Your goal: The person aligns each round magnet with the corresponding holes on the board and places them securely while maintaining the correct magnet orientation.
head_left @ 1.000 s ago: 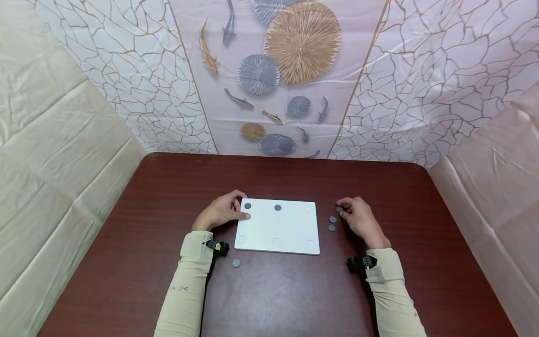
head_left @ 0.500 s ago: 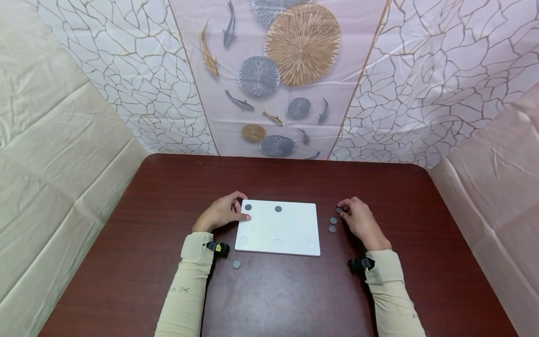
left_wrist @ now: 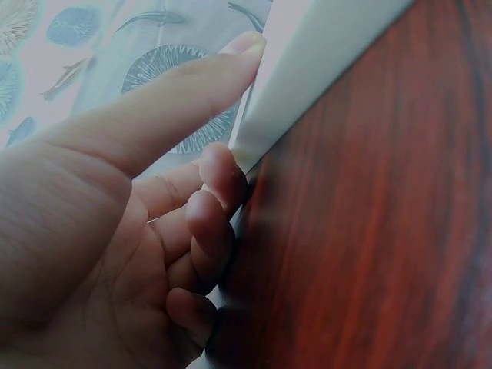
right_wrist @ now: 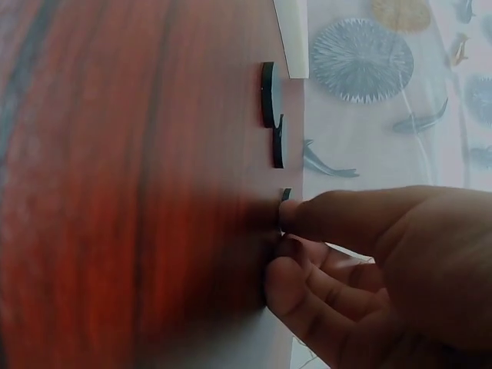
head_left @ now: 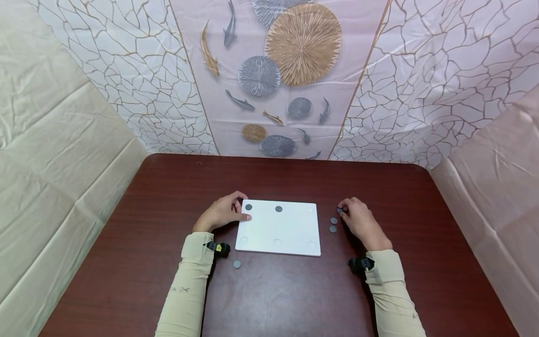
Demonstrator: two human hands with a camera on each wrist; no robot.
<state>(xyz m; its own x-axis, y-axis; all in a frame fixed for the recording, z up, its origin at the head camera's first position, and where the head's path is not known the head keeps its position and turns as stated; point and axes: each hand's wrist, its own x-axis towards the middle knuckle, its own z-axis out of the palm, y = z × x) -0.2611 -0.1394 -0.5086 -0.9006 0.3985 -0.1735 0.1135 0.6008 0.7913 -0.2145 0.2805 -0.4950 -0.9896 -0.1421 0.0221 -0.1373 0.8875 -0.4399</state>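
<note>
- Left hand fills the left and lower left, palm showing.
- Thumb stretches to upper centre, its tip touching the board.
- Below it, curled fingers; the uppermost meets the board's lower corner.
- Pale board slants across the top.
- Reddish-brown table covers the right.
- Upper left: cloth with printed fish and grey rounds.

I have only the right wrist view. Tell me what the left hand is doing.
Observer: The left hand holds the white board by its left edge, near the far corner.
Operator: Say what lies on top of it.
Observer: Two dark discs, both along the far edge: one at the left corner, one about midway.
Operator: Now check the table on the near side.
Observer: A lone grey disc lies there, just off the board's near left corner.
</note>
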